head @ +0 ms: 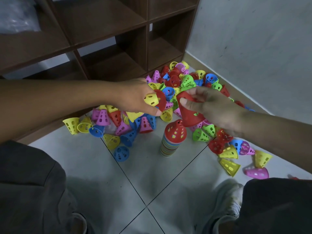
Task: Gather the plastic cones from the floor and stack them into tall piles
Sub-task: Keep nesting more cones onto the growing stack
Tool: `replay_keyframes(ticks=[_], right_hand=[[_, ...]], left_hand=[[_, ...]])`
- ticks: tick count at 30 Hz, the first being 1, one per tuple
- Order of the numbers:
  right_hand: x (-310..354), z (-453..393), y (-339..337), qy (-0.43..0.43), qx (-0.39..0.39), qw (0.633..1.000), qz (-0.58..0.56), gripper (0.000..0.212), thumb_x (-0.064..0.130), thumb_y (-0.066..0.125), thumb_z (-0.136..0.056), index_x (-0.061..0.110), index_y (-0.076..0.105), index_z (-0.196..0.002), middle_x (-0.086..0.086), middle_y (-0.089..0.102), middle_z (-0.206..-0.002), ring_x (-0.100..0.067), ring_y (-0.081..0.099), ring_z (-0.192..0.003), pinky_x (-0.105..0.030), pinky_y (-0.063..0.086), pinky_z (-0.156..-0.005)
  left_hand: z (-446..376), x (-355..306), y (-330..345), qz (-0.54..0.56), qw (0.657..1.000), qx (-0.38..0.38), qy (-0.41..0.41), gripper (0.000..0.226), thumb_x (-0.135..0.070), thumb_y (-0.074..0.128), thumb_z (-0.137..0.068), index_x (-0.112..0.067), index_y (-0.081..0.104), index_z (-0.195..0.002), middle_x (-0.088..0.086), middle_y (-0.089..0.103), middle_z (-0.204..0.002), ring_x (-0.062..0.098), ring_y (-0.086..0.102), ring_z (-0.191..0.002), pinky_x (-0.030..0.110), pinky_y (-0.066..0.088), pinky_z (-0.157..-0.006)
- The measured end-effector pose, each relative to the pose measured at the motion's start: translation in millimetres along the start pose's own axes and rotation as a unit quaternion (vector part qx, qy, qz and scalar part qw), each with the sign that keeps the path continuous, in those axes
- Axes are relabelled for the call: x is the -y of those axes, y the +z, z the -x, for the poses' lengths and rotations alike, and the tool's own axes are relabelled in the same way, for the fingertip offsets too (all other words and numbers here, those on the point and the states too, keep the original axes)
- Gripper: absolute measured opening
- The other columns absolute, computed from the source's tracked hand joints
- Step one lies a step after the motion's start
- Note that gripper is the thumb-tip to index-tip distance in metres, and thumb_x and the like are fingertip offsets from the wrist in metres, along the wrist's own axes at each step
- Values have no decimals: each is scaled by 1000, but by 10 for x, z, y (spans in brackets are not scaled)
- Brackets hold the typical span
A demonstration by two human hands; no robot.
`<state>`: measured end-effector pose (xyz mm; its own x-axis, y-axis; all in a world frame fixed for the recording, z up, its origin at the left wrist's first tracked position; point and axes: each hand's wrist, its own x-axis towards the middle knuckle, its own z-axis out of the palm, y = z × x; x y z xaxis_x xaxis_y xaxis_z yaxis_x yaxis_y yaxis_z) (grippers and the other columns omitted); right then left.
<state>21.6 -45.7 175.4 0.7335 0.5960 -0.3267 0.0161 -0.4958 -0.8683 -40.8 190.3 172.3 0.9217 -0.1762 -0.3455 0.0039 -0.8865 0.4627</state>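
My right hand [205, 105] pinches a red cone [190, 110] just above the pile [170, 141]; my left hand [136, 97] grips two nested cones [156, 100].

bare forearms, dark grey trousers [32, 191], seemingly white shoe [231, 198].

Left hand [140, 97] covering the narrow ends of a yellow cone [150, 99] and a red cone [161, 100]; fingers mostly hidden behind both. Right hand [207, 105] masking the upper side of a second red cone [189, 114]; exact grip on its far side not discernible. Stack [169, 144] with lower rims too fine to count. Cones at right [233, 164] motion-blurred. Heap [185, 78] partly concealed behind both hands. Shelf [104, 31] cut by top and left edges. Knees and shoe [228, 196] cropped at bottom. Pale object at upper left [16, 14] blurred, unidentifiable.
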Motion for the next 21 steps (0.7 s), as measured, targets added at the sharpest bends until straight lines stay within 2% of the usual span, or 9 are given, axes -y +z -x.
replay_keyframes(ticks=[3,5,7,10,13,16,18,20,21], right_hand=[[26,-10,42,-6,-11,1000,14,29,33,65,-94,27,59,-122,7,64,-121,-8,67,-102,-18,58,-76],[20,-9,83,-8,-5,999,38,33,30,64,-96,29,55,-127,4,62,-121,-12,68,-100,-18,59,-73],[5,-8,129,-15,-8,999,45,35,25,67,-95,29,54,-127,1,62,-118,-14,68,-97,-15,57,-69],[-44,-34,156,-20,-12,996,84,42,21,75,-90,32,54,-125,2,63,-112,-20,68,-98,-29,60,-82],[-54,-47,165,5,9,989,149,51,23,77,-88,33,50,-131,12,59,-109,-17,65,-102,-35,58,-89],[-47,-67,158,20,13,988,151,47,38,71,-92,30,48,-132,13,64,-107,-14,66,-100,-36,56,-89],[-13,-74,138,28,-9,992,124,39,51,57,-97,28,50,-128,4,68,-108,-19,68,-93,-37,56,-86],[1,-108,107,39,-35,996,73,38,59,47,-98,28,53,-119,-6,68,-117,-25,68,-103,-45,53,-99],[17,-119,95,46,-41,997,38,39,60,45,-99,27,54,-119,-5,68,-118,-23,68,-105,-44,52,-102]], left_hand=[[-1,22,-94,14,1000,-5,-2,57,-56,65,-88,-1,69,-101,22,66,-110,37,61,-107,30,50,-70],[11,29,-154,17,1000,-6,-10,52,-57,64,-88,-7,71,-102,12,67,-105,25,62,-104,24,51,-70],[30,49,-189,20,999,-11,-24,41,-56,63,-88,-17,72,-101,-3,66,-101,10,59,-102,10,46,-59],[32,118,-204,31,999,-13,-34,33,-54,65,-88,-24,70,-99,-10,62,-98,5,59,-98,1,42,-55],[33,144,-207,39,999,-12,-31,33,-52,67,-88,-22,70,-101,-10,62,-97,5,61,-93,1,42,-53],[50,127,-225,36,999,-19,-19,37,-53,67,-87,-20,70,-103,-6,61,-104,1,60,-91,2,44,-55],[67,120,-234,21,999,-42,0,43,-58,65,-85,-18,70,-102,-4,59,-110,-4,56,-95,6,45,-59],[86,95,-234,5,998,-64,22,50,-65,63,-81,-19,70,-100,-5,55,-114,-11,47,-103,9,43,-67],[97,71,-233,2,997,-69,30,50,-67,63,-79,-22,70,-99,-7,53,-116,-9,47,-105,10,42,-71]])
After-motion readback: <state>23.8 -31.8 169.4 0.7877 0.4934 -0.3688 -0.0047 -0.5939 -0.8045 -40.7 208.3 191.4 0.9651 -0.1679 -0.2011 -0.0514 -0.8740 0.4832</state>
